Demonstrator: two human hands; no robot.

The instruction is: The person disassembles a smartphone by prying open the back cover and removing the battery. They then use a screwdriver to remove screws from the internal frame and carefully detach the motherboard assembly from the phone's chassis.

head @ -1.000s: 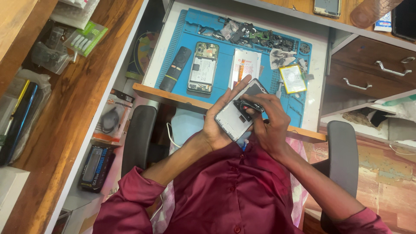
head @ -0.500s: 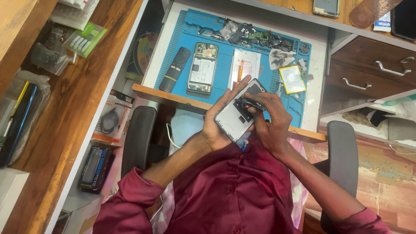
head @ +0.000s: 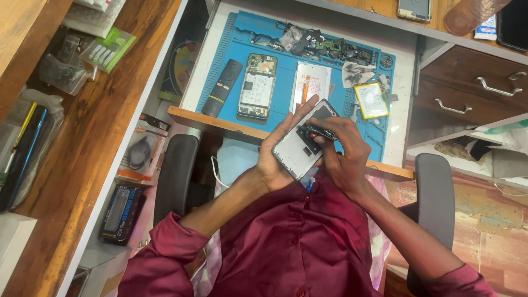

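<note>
My left hand [head: 275,162] cradles an opened phone frame [head: 300,146], pale grey inside, tilted over my lap at the desk's front edge. My right hand [head: 344,151] presses a small dark part [head: 319,132] against the upper half of that frame with thumb and fingers. On the blue work mat [head: 286,60] behind lie a second opened phone [head: 256,86], a white panel with an orange strip [head: 309,82], a flat battery [head: 371,100] and a black remote [head: 221,87].
A heap of small loose parts [head: 324,45] sits at the mat's far edge. Wooden drawers with metal handles [head: 484,88] stand at the right. Packets and tools [head: 99,47] lie on the wooden shelf at left. Chair armrests [head: 175,176] flank my body.
</note>
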